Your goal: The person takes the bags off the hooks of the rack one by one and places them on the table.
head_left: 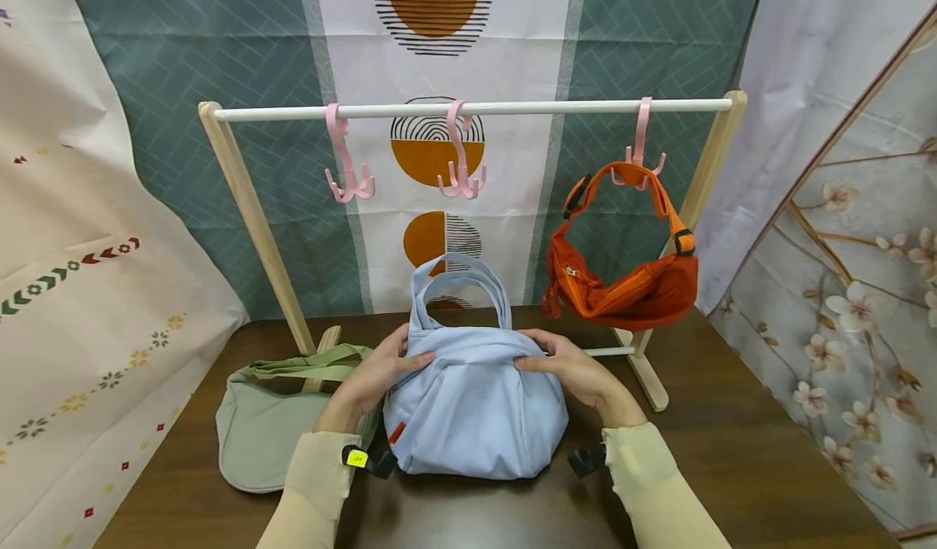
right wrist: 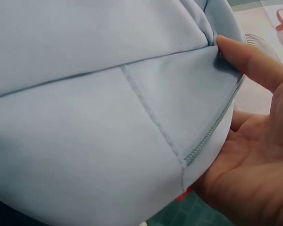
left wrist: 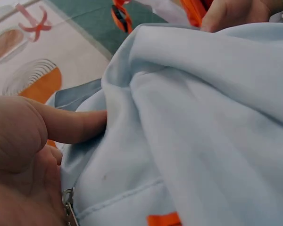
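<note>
Between both hands is a light blue handbag [head_left: 476,411], upright over the table with its two handles [head_left: 468,276] standing up. My left hand [head_left: 384,370] grips its upper left side, thumb in front and the other fingers behind. On the upper right side my right hand [head_left: 567,366] grips it the same way. The left wrist view shows the left thumb [left wrist: 75,125] pressed into the blue cloth near a zipper pull [left wrist: 68,202]. In the right wrist view the right thumb [right wrist: 254,61] lies on the fabric above a zipper [right wrist: 217,125].
A white-barred wooden rack [head_left: 527,108] stands behind, with pink hooks [head_left: 347,159] on it. From the right hook [head_left: 640,146] hangs an orange waist bag [head_left: 629,289]. A sage green bag [head_left: 271,435] lies on the brown table [head_left: 732,468] at the left.
</note>
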The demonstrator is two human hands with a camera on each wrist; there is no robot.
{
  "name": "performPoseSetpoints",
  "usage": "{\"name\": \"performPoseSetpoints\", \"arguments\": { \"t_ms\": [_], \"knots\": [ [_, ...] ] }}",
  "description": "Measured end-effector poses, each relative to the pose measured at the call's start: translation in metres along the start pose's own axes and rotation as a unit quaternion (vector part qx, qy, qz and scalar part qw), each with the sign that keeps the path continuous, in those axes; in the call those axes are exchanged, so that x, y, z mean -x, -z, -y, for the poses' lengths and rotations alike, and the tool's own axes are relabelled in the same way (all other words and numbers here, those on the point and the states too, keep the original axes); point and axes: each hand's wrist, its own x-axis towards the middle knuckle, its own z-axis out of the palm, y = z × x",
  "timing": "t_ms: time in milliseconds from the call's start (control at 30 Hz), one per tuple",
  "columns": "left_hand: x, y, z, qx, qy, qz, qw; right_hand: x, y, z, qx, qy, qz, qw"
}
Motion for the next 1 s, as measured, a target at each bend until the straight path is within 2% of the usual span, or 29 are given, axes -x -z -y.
{"name": "performPoseSetpoints", "arguments": {
  "t_ms": [167, 433, 567, 700, 867, 1000],
  "knots": [
    [-0.002, -0.003, 0.006, -0.003, 0.007, -0.016, 0.9999, -0.006, 0.000, -0.006, 0.000, -0.019, -0.014, 1.000],
    [-0.009, -0.016, 0.015, 0.004, 0.016, -0.046, 0.9988, -0.008, 0.002, -0.016, -0.001, -0.050, -0.049, 0.998],
    [-0.011, -0.021, 0.021, -0.005, 0.019, -0.075, 0.9970, -0.005, 0.003, -0.017, 0.003, -0.058, -0.047, 0.997],
    [-0.012, -0.025, 0.025, -0.022, 0.027, -0.103, 0.9941, -0.003, 0.007, -0.019, 0.020, -0.057, -0.031, 0.998],
    [-0.014, -0.029, 0.031, -0.058, 0.029, -0.122, 0.9904, 0.000, 0.012, -0.022, 0.065, -0.050, -0.008, 0.997],
    [-0.016, -0.030, 0.032, -0.088, 0.014, -0.139, 0.9863, -0.001, 0.012, -0.025, 0.097, -0.038, -0.022, 0.994]
  ]
}}
